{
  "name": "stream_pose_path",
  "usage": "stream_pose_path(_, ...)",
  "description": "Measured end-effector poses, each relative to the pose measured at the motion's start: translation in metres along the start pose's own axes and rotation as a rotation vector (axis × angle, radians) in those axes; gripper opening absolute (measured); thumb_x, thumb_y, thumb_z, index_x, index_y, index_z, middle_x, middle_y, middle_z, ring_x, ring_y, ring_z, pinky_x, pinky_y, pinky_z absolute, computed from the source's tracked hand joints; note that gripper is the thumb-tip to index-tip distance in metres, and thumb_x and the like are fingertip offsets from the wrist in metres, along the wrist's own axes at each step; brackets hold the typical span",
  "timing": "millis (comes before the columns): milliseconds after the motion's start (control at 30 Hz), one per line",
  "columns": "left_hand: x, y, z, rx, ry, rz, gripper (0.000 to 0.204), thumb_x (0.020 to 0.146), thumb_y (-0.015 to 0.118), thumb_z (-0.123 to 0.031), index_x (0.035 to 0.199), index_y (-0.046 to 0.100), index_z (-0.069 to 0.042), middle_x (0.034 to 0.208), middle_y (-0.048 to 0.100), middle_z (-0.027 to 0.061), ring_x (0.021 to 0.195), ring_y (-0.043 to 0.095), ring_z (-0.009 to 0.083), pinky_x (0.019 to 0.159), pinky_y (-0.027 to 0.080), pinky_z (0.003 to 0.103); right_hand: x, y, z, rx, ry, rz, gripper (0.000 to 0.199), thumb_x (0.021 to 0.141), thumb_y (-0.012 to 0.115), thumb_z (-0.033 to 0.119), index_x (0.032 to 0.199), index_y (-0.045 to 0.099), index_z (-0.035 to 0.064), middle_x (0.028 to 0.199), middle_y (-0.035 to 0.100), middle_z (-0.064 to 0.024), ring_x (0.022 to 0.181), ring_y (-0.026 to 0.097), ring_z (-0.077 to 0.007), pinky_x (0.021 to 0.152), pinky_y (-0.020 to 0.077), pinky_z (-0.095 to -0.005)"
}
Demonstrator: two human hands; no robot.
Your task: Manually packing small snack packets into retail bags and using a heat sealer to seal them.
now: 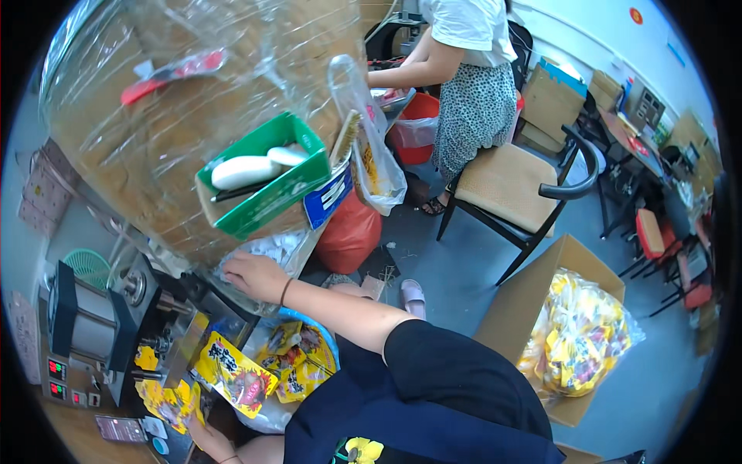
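Observation:
My left hand [207, 437], low at the left, is closed on yellow printed pouches [166, 402] beside the machine. Part of that hand is hidden behind them. My right arm reaches across to the left, and my right hand [255, 276] lies at a tray of crumpled whitish pieces [282, 246]. Its fingers curl downward together; their tips are hidden, so what they hold cannot be made out. Between my hands, a larger yellow and white pouch [236, 375] slants beside a blue-rimmed basin [334, 344] lined with clear plastic, where more yellow pouches lie.
A sealing-type machine [89, 317] with red-lit displays stands left, a phone [120, 428] below it. The plastic-wrapped carton [255, 39] carries a green box [274, 197]. Behind me are a chair [510, 185], another person [471, 93] and a carton [502, 309] of bagged yellow packets.

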State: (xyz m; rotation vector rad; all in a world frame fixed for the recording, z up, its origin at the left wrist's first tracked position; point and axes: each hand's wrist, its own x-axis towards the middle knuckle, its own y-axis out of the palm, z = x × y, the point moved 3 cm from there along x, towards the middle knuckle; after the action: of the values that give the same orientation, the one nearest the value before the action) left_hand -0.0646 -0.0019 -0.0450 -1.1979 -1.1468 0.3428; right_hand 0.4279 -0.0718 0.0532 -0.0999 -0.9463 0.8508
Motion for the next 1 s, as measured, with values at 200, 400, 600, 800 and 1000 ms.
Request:
stream_pose_path(200,0.028,-0.043,-0.094,-1.027,-0.502,0.325,0.018,0.097,0.066,-0.012,0.108,0.066,0.002,0.096,0.068,0.0046,0.084,0.061,0.0124,0.073,0.051,0.027,-0.014,-0.038,0.009,0.136,-0.049,-0.106,0.011,0.09,0.062,0.02,0.094,0.064,0.0098,0.092,0.064,-0.0123,0.089,0.064,-0.0357,0.074,0.052,-0.0467)
stream_pose_path(400,0.034,-0.057,-0.202,-1.21,-0.305,0.52,0.015,0.099,0.064,-0.011,0.108,0.066,0.002,0.098,0.071,0.0044,0.086,0.064,0.0107,0.082,0.051,0.027,-0.043,-0.047,0.106,0.615,-0.274,0.21,0.013,0.087,0.068,0.021,0.091,0.067,0.0084,0.09,0.067,-0.0104,0.087,0.066,-0.0335,0.075,0.0519,-0.0436)
stream_pose_path(600,0.036,-0.068,-0.25,-1.515,-0.399,0.64,0.027,0.101,0.06,-0.012,0.125,0.061,0.0,0.118,0.069,0.006,0.104,0.065,0.015,0.096,0.049,0.032,-0.05,-0.065,0.113,0.389,-0.299,0.433,0.016,0.087,0.069,0.025,0.091,0.069,0.0093,0.088,0.068,-0.0098,0.086,0.067,-0.0326,0.075,0.052,-0.0447)
stream_pose_path(800,0.021,-0.069,-0.265,-1.651,-0.514,0.766,0.034,0.1,0.06,-0.012,0.131,0.056,0.0,0.125,0.066,0.0076,0.113,0.064,0.019,0.103,0.047,0.037,-0.051,-0.047,0.115,0.409,-0.35,0.715,0.016,0.089,0.066,0.022,0.098,0.07,0.0086,0.095,0.071,-0.0123,0.091,0.067,-0.034,0.078,0.0524,-0.0457)
stream_pose_path(1000,0.025,-0.058,-0.257,-1.729,-0.639,0.799,0.047,0.088,0.07,0.0,0.133,0.056,0.0,0.127,0.066,0.011,0.113,0.065,0.0222,0.098,0.052,0.037,0.004,-0.054,0.069,-0.282,-0.099,0.624,0.028,0.081,0.062,0.013,0.107,0.069,0.0096,0.108,0.068,-0.0174,0.1,0.064,-0.0361,0.086,0.0524,-0.047)
